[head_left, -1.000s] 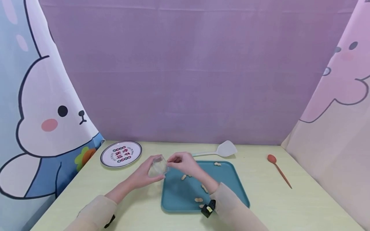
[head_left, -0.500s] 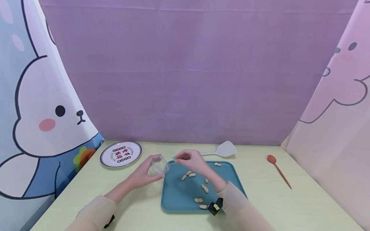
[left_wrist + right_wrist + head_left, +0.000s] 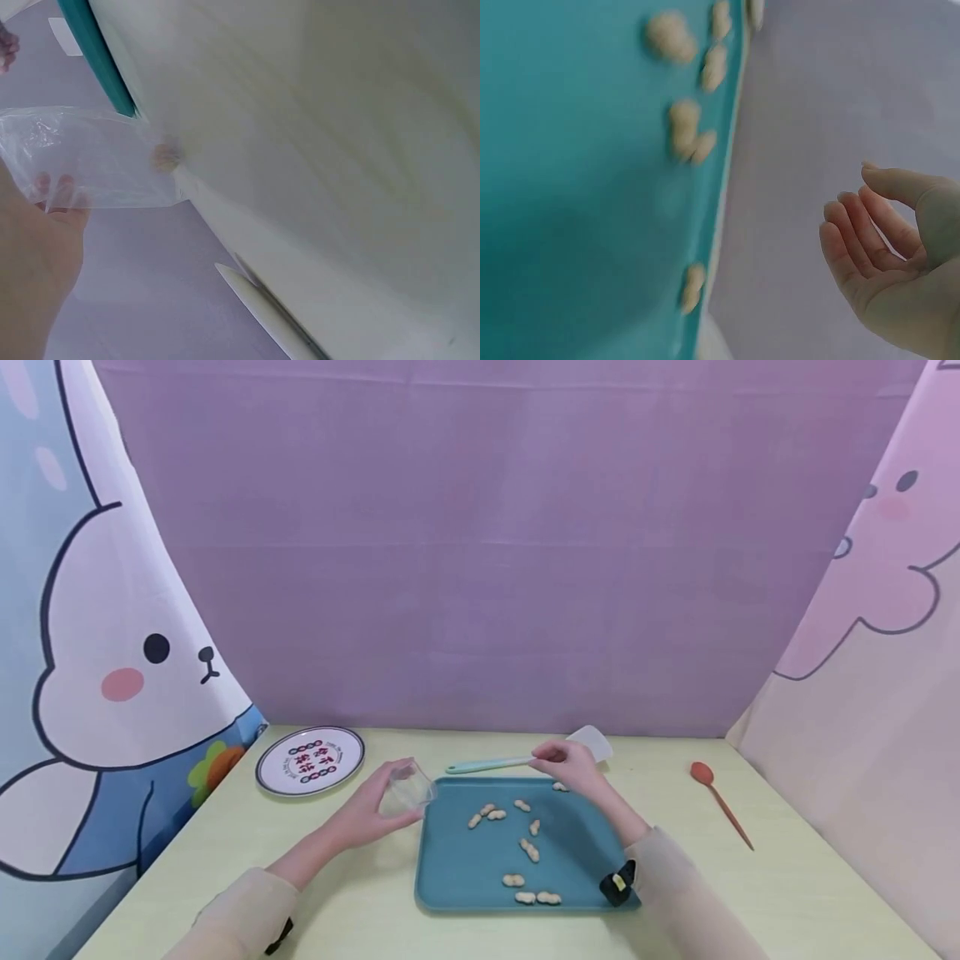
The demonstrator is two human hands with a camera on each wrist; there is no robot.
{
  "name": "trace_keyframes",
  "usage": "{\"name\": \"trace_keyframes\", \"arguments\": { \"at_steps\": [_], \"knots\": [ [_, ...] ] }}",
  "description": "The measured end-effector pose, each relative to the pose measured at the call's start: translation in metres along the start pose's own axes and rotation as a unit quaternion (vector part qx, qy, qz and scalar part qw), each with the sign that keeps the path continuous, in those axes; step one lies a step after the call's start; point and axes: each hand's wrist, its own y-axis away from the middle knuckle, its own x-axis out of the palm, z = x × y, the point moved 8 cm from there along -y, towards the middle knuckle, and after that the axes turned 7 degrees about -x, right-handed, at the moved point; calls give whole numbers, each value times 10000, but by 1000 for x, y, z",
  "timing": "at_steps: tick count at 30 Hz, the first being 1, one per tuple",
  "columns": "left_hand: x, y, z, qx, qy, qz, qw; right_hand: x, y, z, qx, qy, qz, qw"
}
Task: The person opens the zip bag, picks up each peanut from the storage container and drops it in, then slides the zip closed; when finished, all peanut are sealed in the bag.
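My left hand [image 3: 375, 810] holds a clear plastic bag [image 3: 408, 789] at the tray's left edge. In the left wrist view, fingers show through the crinkled bag [image 3: 97, 161], and a peanut [image 3: 165, 157] lies at its far end. My right hand [image 3: 572, 766], with relaxed fingers and thumb apart, is over the back right of the teal tray [image 3: 457, 860] and holds nothing; the right wrist view shows the bare palm [image 3: 889, 292]. Several unshelled peanuts [image 3: 530, 850] lie scattered on the tray, one [image 3: 560, 786] near its back edge by my right hand.
Behind the tray lies a white spatula [image 3: 592, 742] with a mint handle [image 3: 480, 766], partly covered by my right hand. A printed white plate [image 3: 311, 762] sits at the back left. Off to the right is a red-brown spoon [image 3: 702, 773].
From the bag's mouth, my right hand has moved right to the tray's back right, uncovering peanuts and the spatula's handle. The left hand stays nearly still with the bag.
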Motion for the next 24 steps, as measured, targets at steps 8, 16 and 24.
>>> {"name": "trace_keyframes", "arguments": {
  "at_steps": [8,16,24],
  "knots": [
    [1,-1,2,-31,-11,0,10000,-9,8,-42,577,165,-74,9982],
    [3,2,5,-82,-36,49,9999,-4,15,-69,836,532,110,9950],
    [2,0,5,22,-172,28,9998,-2,17,-86,946,718,257,9926]
  ]
}}
